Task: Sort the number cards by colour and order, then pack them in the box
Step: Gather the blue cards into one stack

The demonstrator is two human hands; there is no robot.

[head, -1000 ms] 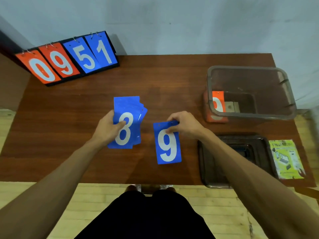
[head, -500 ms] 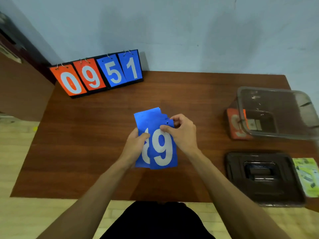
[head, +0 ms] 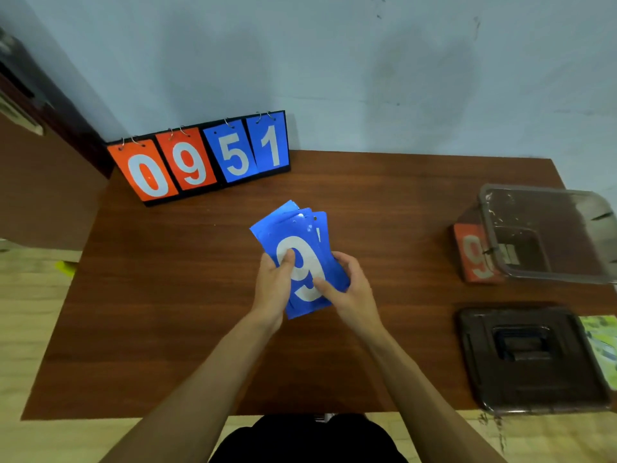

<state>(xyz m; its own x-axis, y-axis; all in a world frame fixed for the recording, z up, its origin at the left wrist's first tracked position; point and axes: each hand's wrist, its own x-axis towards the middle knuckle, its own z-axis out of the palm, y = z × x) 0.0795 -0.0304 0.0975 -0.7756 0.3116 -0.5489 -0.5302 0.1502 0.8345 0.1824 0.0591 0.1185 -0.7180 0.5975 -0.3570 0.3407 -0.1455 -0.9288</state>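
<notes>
Number cards (head: 310, 262), the blue ones, sit as a slightly fanned stack in both hands, lifted over the middle of the brown wooden table (head: 167, 312), with a white 9 on the top card and the hole-punched ends pointing away from the person. The left hand (head: 272, 285) grips the stack's left edge, its thumb laid across the face of the 9 and its fingers hidden behind. The right hand (head: 354, 292) grips the right edge, thumb pressed on the lower part of the 9 and fingers curled round the side. At the near right of the table lies a dark lid (head: 531, 359) with a recessed handle, and a green leaflet (head: 601, 342) lies just beside it at the table's right edge. Farther back on the right stands the clear plastic box (head: 551, 277), and a stack of orange cards (head: 474, 255) showing a 9 rests against its left side. At the far left edge a flip scoreboard (head: 200, 158) stands by the pale wall (head: 334, 61), showing orange 0 and 9, then blue 5 and 1.
</notes>
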